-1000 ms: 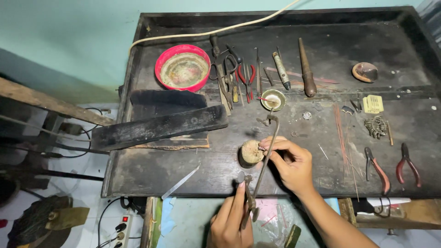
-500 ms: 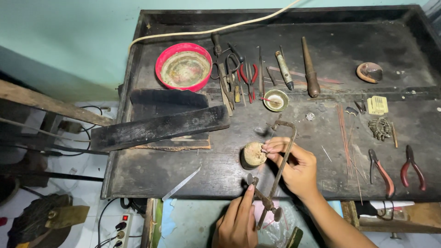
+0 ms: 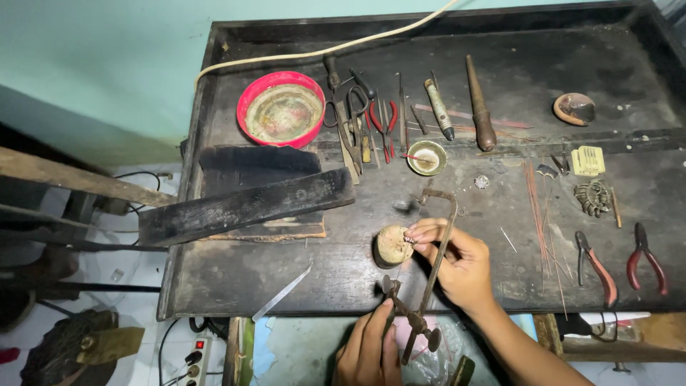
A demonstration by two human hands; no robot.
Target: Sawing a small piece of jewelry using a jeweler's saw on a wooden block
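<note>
Since a moment ago the saw frame [image 3: 429, 264] has tilted further; right hand [image 3: 457, 261] pinches a small piece against the round wooden block [image 3: 392, 245], left hand [image 3: 368, 347] at 6 o'clock grips its handle; at 12 o'clock, a small dish [image 3: 426, 157] holds a red bit on the desk [image 3: 286, 271]

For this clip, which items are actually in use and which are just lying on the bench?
In use: small frame saw, held by the left hand; tiny workpiece pinched by the right hand against the round wooden block.

Lying about: red bowl, red-handled pliers, scissors, black wooden plank.
</note>
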